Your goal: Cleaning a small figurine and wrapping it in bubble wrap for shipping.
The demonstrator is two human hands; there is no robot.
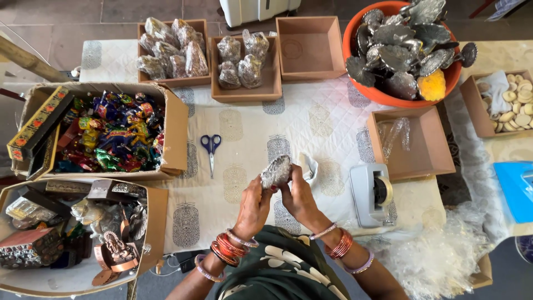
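A white patterned tablecloth (327, 128) spreads beyond the fingers. A grey tape dispenser (371, 194) sits right of them, blue-handled scissors (210, 150) left. Left hand (252, 205) and right hand (300, 197), fingers curled closed, grip a small plastic-wrapped silvery piece (276, 171) between the fingertips.

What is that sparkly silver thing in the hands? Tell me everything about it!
The wrapped silver piece is a small, lumpy, silvery-grey thing covered in what looks like clear crinkly wrap, so its exact shape is hard to tell. It is lifted above the patterned white cloth, tilted, not resting on it. The left hand grips its lower left side and the right hand pinches its right edge.
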